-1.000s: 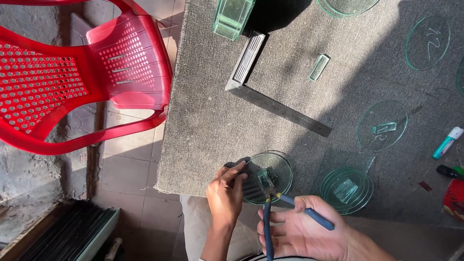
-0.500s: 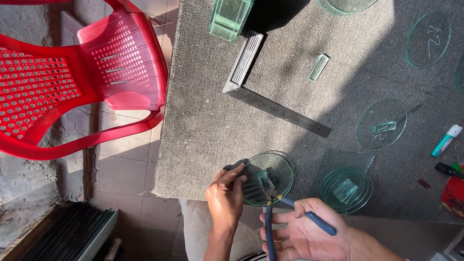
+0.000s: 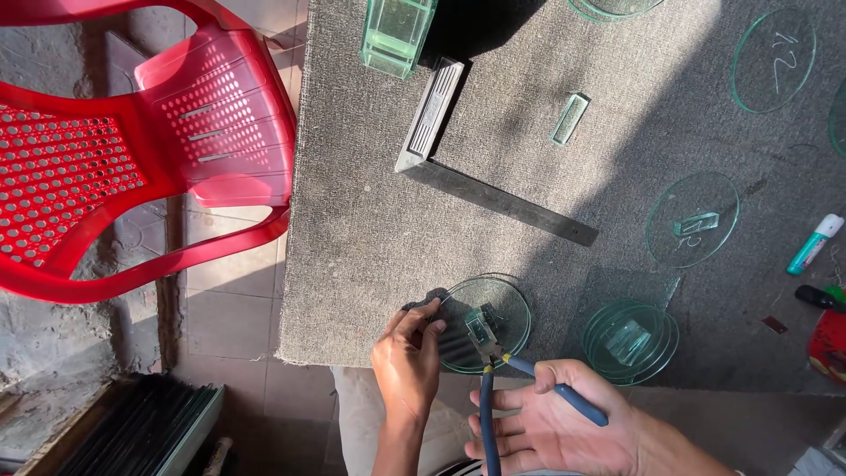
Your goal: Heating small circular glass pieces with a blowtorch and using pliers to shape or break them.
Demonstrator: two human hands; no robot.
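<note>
My left hand [image 3: 407, 361] pinches the near left edge of a round glass disc [image 3: 489, 319] at the front edge of a grey carpeted table [image 3: 370, 220]. My right hand [image 3: 551, 427] grips blue-handled pliers [image 3: 507, 379], palm up, fingers spread around the two handles. The plier jaws bite the disc's near rim. Just right of it lies a stack of glass discs [image 3: 630, 339] with a small glass piece on top.
A metal try square [image 3: 476, 167] lies mid-table with a small glass strip [image 3: 569, 119] beside it. More glass discs [image 3: 692, 219] lie to the right, a green glass block [image 3: 398, 31] at the back, markers [image 3: 815, 244] at right. A red plastic chair [image 3: 132, 150] stands left.
The view has shifted slightly. Both hands stay at the disc, the pliers still on its rim; my right fingers have spread a little on the handles.
</note>
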